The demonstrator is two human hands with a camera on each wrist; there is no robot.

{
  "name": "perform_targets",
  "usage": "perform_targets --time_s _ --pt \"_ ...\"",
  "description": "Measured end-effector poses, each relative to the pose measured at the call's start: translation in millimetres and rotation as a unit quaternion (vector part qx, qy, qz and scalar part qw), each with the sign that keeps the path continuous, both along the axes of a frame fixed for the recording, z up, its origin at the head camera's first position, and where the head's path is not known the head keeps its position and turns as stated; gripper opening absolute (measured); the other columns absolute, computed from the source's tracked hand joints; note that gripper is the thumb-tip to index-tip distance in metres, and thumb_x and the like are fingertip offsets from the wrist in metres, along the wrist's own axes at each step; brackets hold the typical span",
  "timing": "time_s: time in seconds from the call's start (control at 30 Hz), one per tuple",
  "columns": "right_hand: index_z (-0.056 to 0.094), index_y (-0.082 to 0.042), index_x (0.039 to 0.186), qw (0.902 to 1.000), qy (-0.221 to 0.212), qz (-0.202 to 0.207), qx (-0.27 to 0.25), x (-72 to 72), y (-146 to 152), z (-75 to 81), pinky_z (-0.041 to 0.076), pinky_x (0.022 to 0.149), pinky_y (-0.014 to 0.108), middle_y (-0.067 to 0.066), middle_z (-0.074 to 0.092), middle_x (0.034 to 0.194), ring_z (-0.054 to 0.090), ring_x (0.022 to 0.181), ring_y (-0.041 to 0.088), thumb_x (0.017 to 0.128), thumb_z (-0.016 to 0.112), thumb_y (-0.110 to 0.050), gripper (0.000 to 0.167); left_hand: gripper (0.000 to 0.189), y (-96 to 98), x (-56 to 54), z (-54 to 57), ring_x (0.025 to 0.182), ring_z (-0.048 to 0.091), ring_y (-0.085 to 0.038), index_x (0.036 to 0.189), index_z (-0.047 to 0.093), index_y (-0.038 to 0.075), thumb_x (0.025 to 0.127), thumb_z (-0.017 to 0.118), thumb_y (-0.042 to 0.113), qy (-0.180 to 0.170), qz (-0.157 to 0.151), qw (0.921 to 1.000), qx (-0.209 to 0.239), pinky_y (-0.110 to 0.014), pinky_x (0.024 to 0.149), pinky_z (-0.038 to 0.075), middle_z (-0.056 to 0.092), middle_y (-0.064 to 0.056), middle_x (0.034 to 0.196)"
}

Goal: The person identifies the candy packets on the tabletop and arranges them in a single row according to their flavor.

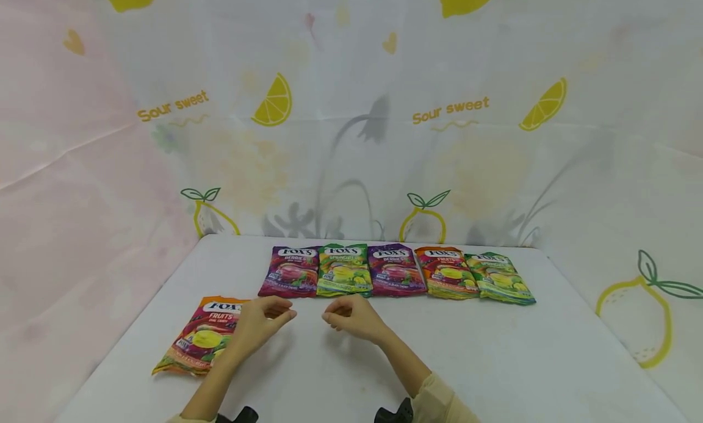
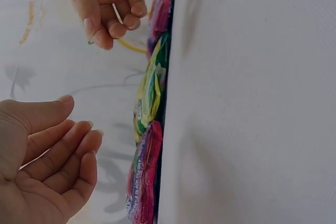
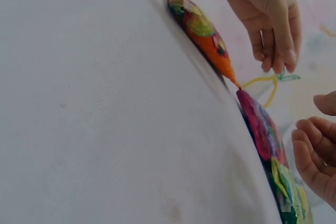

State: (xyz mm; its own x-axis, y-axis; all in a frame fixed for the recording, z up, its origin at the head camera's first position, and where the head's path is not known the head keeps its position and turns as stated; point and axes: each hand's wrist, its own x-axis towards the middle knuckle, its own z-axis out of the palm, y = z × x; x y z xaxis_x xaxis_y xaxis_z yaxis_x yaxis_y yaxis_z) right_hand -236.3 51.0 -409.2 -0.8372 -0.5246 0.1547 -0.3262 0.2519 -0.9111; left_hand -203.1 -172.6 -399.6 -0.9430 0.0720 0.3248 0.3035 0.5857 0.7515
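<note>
My left hand hovers above the white table, fingers loosely curved and holding nothing. In the head view it overlaps the right edge of an orange Fox's Fruits candy bag, which lies apart at the front left. Facing it, my right hand is also raised, its fingers loosely bent around nothing. Behind the hands lies a row of bags: a purple Berries bag, a green bag, a second purple Berries bag, an orange Fruits bag and another green bag.
The white table ends at a printed cloth backdrop with lemon drawings, which also hangs along both sides. Neighbouring bags in the row touch or slightly overlap near the table's far edge.
</note>
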Motion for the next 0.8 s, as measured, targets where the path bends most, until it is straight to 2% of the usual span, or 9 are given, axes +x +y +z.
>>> perform_targets --time_s 0.2,0.3,0.4,0.53,0.6,0.8 --pt "0.065 0.013 0.092 1.0 -0.006 -0.005 -0.005 13.8 8.0 20.8 0.053 0.068 0.051 0.03 0.064 0.084 0.062 0.069 0.031 0.088 0.059 -0.003 0.017 0.016 5.8 -3.1 0.9 0.07 0.064 -0.014 0.091 0.07 -0.002 0.08 0.074 0.01 0.012 -0.013 0.9998 0.009 -0.02 0.064 0.051 0.071 -0.006 0.083" --pt "0.065 0.012 0.092 0.9999 -0.001 -0.008 -0.008 10.9 12.6 15.9 0.055 0.066 0.045 0.025 0.065 0.082 0.062 0.07 0.029 0.088 0.06 -0.003 0.017 0.014 9.1 -4.9 0.8 0.07 0.065 -0.014 0.09 0.07 -0.002 0.08 0.074 0.008 0.012 -0.027 0.9994 0.018 -0.019 0.064 0.051 0.071 -0.007 0.082" --pt "0.065 0.012 0.093 0.9999 0.001 -0.007 -0.008 12.7 16.9 18.1 0.055 0.066 0.044 0.023 0.066 0.083 0.063 0.071 0.03 0.088 0.06 -0.004 0.018 0.013 11.8 -5.7 0.3 0.07 0.065 -0.014 0.09 0.07 -0.001 0.08 0.074 0.007 0.01 -0.033 0.9992 0.022 -0.019 0.064 0.051 0.071 -0.007 0.082" --pt "0.065 0.014 0.094 1.0 -0.005 -0.007 -0.002 20.7 22.6 31.8 0.053 0.069 0.05 0.028 0.065 0.086 0.063 0.073 0.035 0.089 0.059 -0.003 0.018 0.013 15.2 -7.5 -0.5 0.07 0.065 -0.014 0.089 0.071 0.001 0.079 0.074 0.008 0.013 -0.038 0.999 0.02 -0.019 0.064 0.051 0.071 -0.006 0.082" --pt "0.065 0.013 0.094 1.0 -0.004 -0.007 -0.002 20.0 25.4 31.5 0.053 0.07 0.051 0.03 0.064 0.086 0.062 0.072 0.033 0.089 0.059 -0.003 0.019 0.013 16.9 -8.5 -0.8 0.07 0.065 -0.013 0.089 0.071 0.001 0.079 0.074 0.008 0.017 -0.041 0.9988 0.019 -0.019 0.064 0.051 0.071 -0.005 0.081" --pt "0.064 0.014 0.096 0.9998 -0.014 -0.011 -0.009 20.6 31.7 32.4 0.05 0.073 0.057 0.034 0.063 0.09 0.06 0.078 0.048 0.09 0.058 -0.004 0.02 0.014 21.3 -9.4 -0.1 0.071 0.064 -0.013 0.091 0.071 0.001 0.08 0.074 0.01 0.004 -0.045 0.9988 0.017 -0.019 0.065 0.051 0.071 -0.004 0.082"
